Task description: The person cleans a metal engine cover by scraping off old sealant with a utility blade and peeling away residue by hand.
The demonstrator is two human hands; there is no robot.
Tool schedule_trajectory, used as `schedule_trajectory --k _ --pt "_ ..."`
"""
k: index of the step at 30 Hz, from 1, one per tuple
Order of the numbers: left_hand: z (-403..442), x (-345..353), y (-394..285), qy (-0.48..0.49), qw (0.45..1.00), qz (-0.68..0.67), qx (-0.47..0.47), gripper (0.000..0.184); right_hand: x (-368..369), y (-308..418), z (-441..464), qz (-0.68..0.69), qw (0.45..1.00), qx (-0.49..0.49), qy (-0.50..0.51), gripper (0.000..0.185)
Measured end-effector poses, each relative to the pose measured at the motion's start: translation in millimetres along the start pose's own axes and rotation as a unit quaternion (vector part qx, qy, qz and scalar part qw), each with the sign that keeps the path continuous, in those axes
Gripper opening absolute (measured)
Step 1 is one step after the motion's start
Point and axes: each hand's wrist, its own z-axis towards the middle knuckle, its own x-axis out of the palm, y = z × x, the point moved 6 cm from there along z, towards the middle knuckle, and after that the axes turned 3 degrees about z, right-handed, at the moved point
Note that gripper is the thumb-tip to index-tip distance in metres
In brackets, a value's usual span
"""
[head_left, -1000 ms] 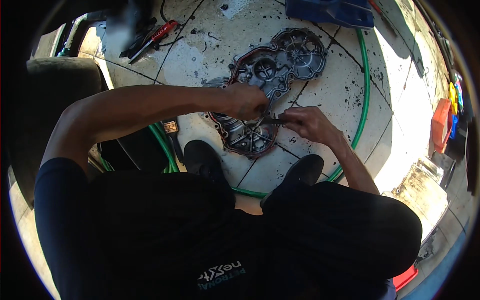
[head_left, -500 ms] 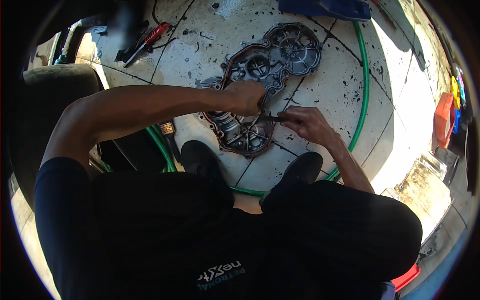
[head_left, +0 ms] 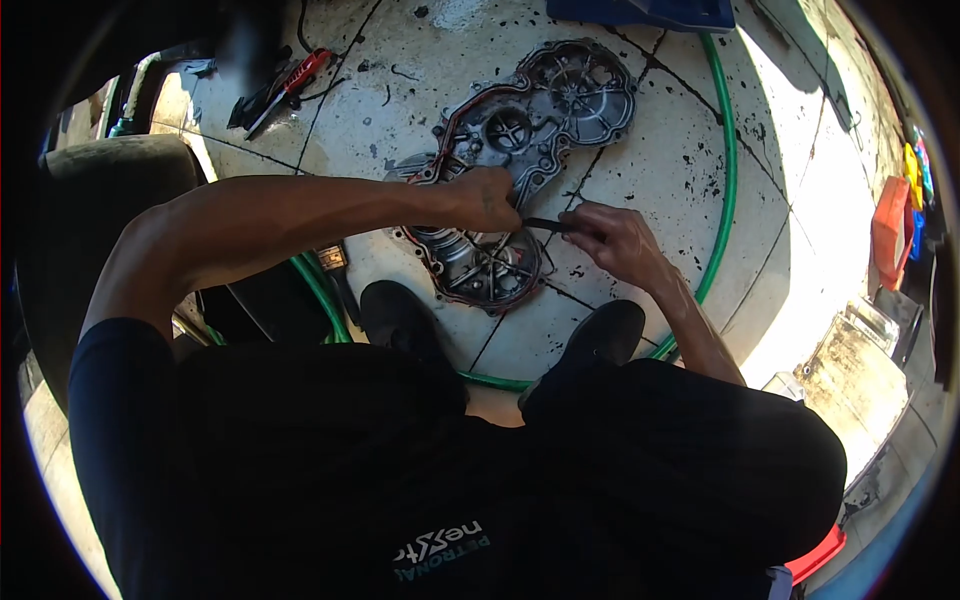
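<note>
A grey metal engine cover (head_left: 585,90) with ribs and round recesses lies on the tiled floor, with reddish material along parts of its edge. Across its middle is my left hand (head_left: 487,200), closed in a fist at one end of a thin dark tool (head_left: 545,225); what its fingers grip is hidden. My right hand (head_left: 612,240), just right of the cover, pinches the other end of that tool. Between the two hands the tool spans the cover's right edge.
A green hose (head_left: 727,170) curves around the right side and past my shoes (head_left: 600,345). A brush (head_left: 333,262) lies left of the cover. Red-handled pliers (head_left: 305,72) lie at upper left, a blue container (head_left: 650,12) at the top, a dirty tray (head_left: 850,380) at right.
The cover and floor have shifted slightly up and left in view. More of the dark tool shows between my hands, and it now tilts down to the right.
</note>
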Motion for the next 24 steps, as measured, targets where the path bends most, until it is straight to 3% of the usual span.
schedule_trajectory --k 2,3,4,6,7,8,9,11,14,15,17,20,22,24 --pt "-2.2 -13.6 -4.1 0.003 1.000 -0.027 -0.011 0.039 16.3 -2.2 -9.0 0.014 0.993 -0.029 0.117 0.021" --pt "0.4 -25.5 -7.8 -0.034 0.999 -0.016 0.027 0.038 23.4 -0.3 -17.5 -0.021 0.988 -0.098 0.117 0.021" --pt "0.3 -38.4 -16.6 -0.071 0.995 -0.006 0.066 0.036 18.7 6.1 -15.3 -0.023 0.988 -0.096 0.116 0.021" --pt "-4.3 -69.3 -25.3 -0.188 0.977 0.053 0.084 0.038 3.1 5.2 -3.7 -0.032 0.997 -0.010 0.063 0.022" --pt "-1.0 -79.1 -23.1 -0.253 0.957 0.083 0.115 0.043 -1.5 -3.8 0.5 0.034 0.999 0.015 -0.021 0.021" --pt "2.3 -92.4 -21.1 -0.317 0.930 0.115 0.146 0.049 2.7 -7.3 -1.0 0.034 0.999 0.014 -0.018 0.021" --pt "7.7 -101.3 -16.1 -0.318 0.929 0.117 0.146 0.049 7.8 -4.2 -0.1 0.023 1.000 -0.020 0.004 0.021" --pt "8.0 -123.5 -17.3 -0.411 0.860 0.259 0.159 0.056 9.5 3.5 2.4 0.010 0.998 -0.053 0.023 0.020" --pt "28.4 -128.2 13.1 -0.421 0.874 0.231 0.075 0.047 0.7 13.5 7.7 -0.071 0.996 -0.036 0.049 0.021" --pt "26.8 -133.3 12.9 -0.422 0.874 0.229 0.073 0.047 -2.7 10.2 11.0 -0.036 0.998 -0.037 -0.029 0.020" --pt "39.3 -126.5 24.1 -0.204 0.960 0.191 0.031 0.043 5.0 6.2 11.3 -0.040 0.997 -0.059 -0.008 0.019" --pt "44.5 -118.8 28.7 -0.216 0.959 0.173 0.062 0.044 6.2 25.5 16.2 -0.059 0.993 -0.094 0.045 0.015" --pt "46.8 -121.1 28.9 -0.205 0.962 0.171 0.064 0.045 0.3 30.4 21.6 -0.151 0.984 -0.079 0.053 0.015" --pt "50.0 -119.4 29.1 -0.191 0.965 0.168 0.065 0.045 -3.2 29.8 28.8 -0.140 0.987 -0.074 0.000 0.015"
